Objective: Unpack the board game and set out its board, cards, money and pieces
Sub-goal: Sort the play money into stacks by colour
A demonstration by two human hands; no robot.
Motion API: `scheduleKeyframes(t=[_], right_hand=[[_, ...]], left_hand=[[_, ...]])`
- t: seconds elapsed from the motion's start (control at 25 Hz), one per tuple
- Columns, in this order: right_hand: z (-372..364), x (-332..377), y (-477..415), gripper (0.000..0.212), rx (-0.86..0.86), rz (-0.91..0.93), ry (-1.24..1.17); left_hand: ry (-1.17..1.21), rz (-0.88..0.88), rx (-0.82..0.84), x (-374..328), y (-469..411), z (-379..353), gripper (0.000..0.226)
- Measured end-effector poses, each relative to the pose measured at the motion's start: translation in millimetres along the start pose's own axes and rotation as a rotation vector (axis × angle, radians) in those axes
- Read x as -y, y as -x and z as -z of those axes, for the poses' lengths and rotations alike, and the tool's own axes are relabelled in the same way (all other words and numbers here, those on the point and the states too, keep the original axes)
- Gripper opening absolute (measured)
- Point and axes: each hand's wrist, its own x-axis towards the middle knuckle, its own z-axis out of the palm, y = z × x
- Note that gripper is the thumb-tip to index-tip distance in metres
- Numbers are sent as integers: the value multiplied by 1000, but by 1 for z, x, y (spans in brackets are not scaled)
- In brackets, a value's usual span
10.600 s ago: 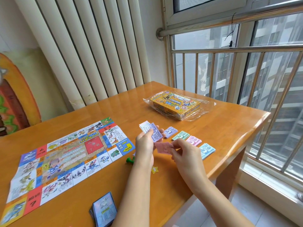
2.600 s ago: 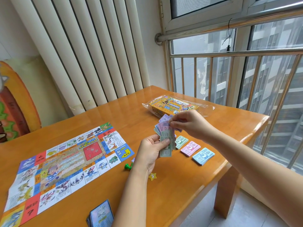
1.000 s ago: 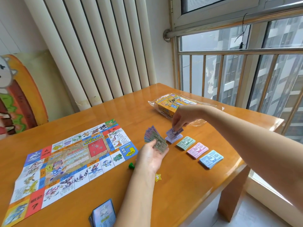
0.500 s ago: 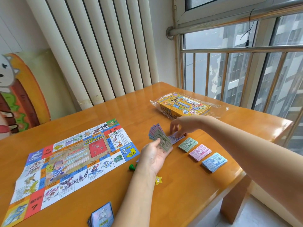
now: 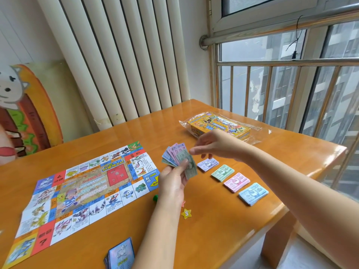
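**Now the right hand is up at the notes again**

The only container is the yellow game box (image 5: 217, 127), which lies closed at the far side of the table (image 5: 223, 235) inside a clear plastic wrapper (image 5: 258, 131). What the box holds cannot be seen.

The left hand (image 5: 172, 181) grips a fan of paper notes (image 5: 175, 154) between thumb and fingers, above the table. The right hand (image 5: 211, 144) hovers just beside the fan with its fingers loosely bent and nothing in them. Half a second ago it was down on the purple pile (image 5: 207, 164); that pile now lies uncovered.

The purple pile heads a row with the green pile (image 5: 222, 172), pink pile (image 5: 236, 182) and blue pile (image 5: 253, 193), running toward the near right edge.

The board (image 5: 87, 185) lies unfolded on the left, unchanged. The card deck (image 5: 121, 255) is at the near edge. A green piece (image 5: 155, 198) and a yellow star token (image 5: 186, 213) lie by the left wrist.
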Motion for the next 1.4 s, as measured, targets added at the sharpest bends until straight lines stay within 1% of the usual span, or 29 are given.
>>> scheduleKeyframes(t=[0.08, 0.12, 0.24, 0.4, 0.52, 0.6, 0.72, 0.88, 1.0, 1.12, 1.2, 1.28, 1.4], right_hand=[[-3, 4, 15, 30, -41, -24, 100], [-4, 4, 22, 30, -75, -36, 106], [-2, -3, 38, 29, -138, -60, -11], [-5, -10, 49, 18, -111, -112, -175], [-7, -15, 56, 13, -136, -111, -215], [-5, -17, 60, 9, -173, -115, -233], [-1, -19, 66, 6, -188, -124, -282], [12, -25, 74, 2, -215, -169, -412], [25, -30, 81, 7, -257, -201, -523], [34, -29, 89, 15, -201, -209, -564], [39, -24, 92, 15, -169, -219, -596], [38, -17, 92, 7, -181, -227, -697], [20, -8, 89, 5, -275, -239, -969]], left_hand=[[-60, -54, 28, 1, 6, -2, 20], [-88, -68, 49, 1, 9, -4, 21], [-161, -68, 160, 3, 18, -8, 22], [-223, -18, 318, 5, 25, -10, 22], [-202, 50, 386, 3, 27, -12, 15], [-167, 86, 401, 1, 29, -14, 16], [-155, 112, 386, 0, 32, -16, 15], [-113, 119, 298, -2, 33, -17, 8], [-89, 109, 269, -3, 31, -16, 5], [-132, 84, 266, 1, 30, -16, 8], [-149, 68, 265, 3, 31, -17, 10], [-108, 49, 226, 5, 32, -18, 10], [57, 45, 108, 7, 29, -21, 10]])
